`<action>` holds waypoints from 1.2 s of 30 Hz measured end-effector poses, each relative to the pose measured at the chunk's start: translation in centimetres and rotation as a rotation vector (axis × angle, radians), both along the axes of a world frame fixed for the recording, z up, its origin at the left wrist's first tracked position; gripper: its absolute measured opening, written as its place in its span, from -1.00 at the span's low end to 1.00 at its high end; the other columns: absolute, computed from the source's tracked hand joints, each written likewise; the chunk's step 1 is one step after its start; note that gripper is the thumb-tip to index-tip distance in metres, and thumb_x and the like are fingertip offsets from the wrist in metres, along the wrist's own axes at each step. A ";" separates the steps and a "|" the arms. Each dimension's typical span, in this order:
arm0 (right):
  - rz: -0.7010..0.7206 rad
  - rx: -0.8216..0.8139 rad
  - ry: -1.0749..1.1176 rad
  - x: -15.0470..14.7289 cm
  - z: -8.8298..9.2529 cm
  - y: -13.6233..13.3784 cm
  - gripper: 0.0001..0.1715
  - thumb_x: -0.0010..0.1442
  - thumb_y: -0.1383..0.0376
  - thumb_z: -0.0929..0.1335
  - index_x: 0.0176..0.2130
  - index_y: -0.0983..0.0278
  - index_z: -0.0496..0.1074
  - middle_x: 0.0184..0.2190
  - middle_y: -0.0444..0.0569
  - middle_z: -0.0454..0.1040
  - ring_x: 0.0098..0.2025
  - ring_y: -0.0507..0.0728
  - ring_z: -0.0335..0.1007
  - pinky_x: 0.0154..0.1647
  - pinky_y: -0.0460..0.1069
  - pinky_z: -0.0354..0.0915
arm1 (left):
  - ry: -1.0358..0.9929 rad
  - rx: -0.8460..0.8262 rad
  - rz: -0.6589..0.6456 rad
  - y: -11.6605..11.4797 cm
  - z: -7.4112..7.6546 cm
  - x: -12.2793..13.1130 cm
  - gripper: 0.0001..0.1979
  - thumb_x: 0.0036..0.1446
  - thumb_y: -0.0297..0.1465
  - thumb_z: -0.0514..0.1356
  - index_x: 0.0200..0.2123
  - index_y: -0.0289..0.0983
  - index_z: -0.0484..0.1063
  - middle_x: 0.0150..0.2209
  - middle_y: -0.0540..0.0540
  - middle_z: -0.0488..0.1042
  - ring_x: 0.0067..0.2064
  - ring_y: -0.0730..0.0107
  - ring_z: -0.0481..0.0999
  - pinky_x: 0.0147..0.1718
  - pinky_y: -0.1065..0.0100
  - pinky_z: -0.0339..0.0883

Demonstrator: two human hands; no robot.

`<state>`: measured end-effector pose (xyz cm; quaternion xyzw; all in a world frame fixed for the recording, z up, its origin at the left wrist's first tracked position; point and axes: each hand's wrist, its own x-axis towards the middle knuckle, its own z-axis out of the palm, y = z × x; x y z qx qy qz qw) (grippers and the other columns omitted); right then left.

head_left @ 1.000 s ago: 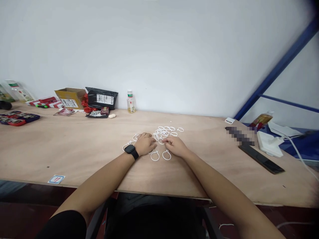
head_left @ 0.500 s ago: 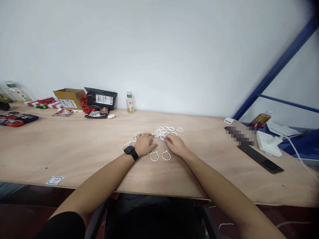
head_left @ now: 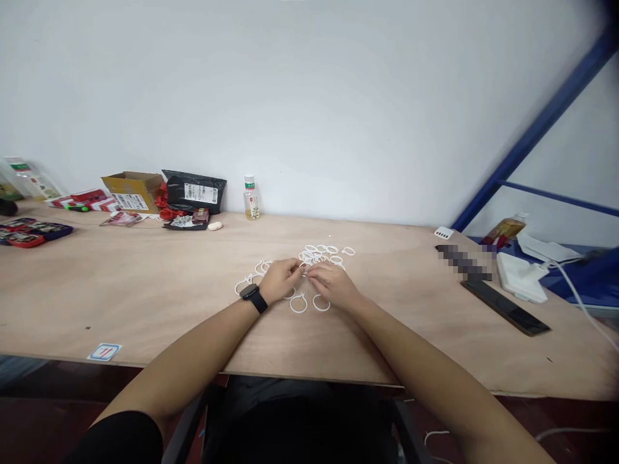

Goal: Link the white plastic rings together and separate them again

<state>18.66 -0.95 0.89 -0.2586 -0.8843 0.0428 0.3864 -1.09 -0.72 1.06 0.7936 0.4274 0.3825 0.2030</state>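
Both my hands meet over the table, fingertips close together on a white plastic ring (head_left: 305, 273), most of which is hidden by the fingers. My left hand (head_left: 279, 280), with a black watch on the wrist, pinches it from the left. From the other side my right hand (head_left: 333, 284) has thumb and fingers closed on it. The ring looks like a curtain ring with a small eyelet. Just beyond lies a loose heap of similar white rings (head_left: 331, 250). Two single rings, a left one (head_left: 298, 303) and a right one (head_left: 321, 303), lie nearer me; several more (head_left: 262, 267) rest beside my left hand.
Along the wall stand a small bottle (head_left: 251, 198), a black parcel bag (head_left: 197, 192) and an open cardboard box (head_left: 133, 191). At the right lie a phone (head_left: 505, 307) and a white charger (head_left: 520, 277). A numbered label (head_left: 104, 352) marks the front edge.
My right hand has moved slightly left, bringing its fingertips to those of my left hand. My left fingers have drawn in from lying spread to a pinch.
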 end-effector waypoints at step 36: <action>-0.248 -0.504 0.063 0.8 0.3 0.2 -0.70 0.06 0.41 0.24 -0.29 0.27 0.53 -0.52 -0.15 0.48 -0.47 0.03 0.32 -0.41 -0.11 0.20 | 0.296 0.164 0.096 0.3 -0.4 -0.6 -0.66 0.21 -0.10 0.09 -0.20 -0.17 0.56 -0.11 -0.14 0.50 -0.04 0.17 0.41 0.02 0.13 0.21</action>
